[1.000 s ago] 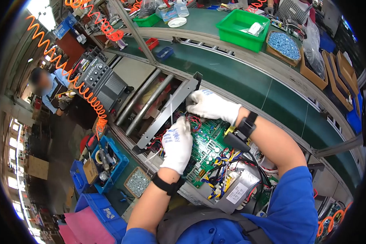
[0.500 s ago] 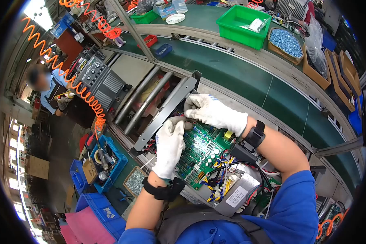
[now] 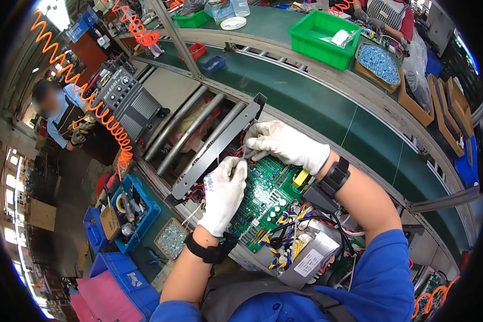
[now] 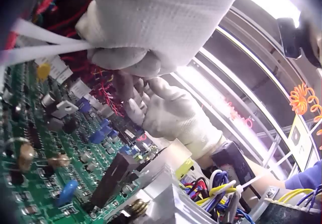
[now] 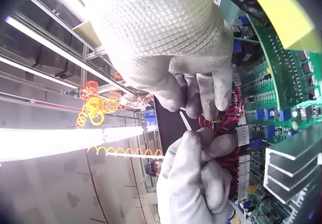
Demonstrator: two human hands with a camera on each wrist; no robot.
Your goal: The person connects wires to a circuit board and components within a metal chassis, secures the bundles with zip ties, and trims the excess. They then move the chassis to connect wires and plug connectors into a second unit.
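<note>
Both hands wear white knit gloves and work at the upper end of a green circuit board (image 3: 263,188). My left hand (image 3: 225,188) pinches a white cable tie (image 4: 48,48) between thumb and bent index finger; in the left wrist view its strips trail off to the left. In the right wrist view a short length of tie runs from those fingers up to the fingertips of my right hand (image 3: 287,145), which are curled and grip it there. Red and black wires (image 5: 224,116) run right beside the right fingertips, along white connectors.
A grey metal bar (image 3: 214,153) stands along the board's far left. Wire bundles and a silver labelled box (image 3: 308,260) sit nearest the body. Rollers (image 3: 190,131), a blue tool bin (image 3: 137,214) and a tray of screws (image 3: 172,239) lie left. A green belt (image 3: 327,112) runs behind.
My left hand has drawn slightly left and down from the wires. The right hand has moved a little right, its fingers staying at the wires by the bar.
</note>
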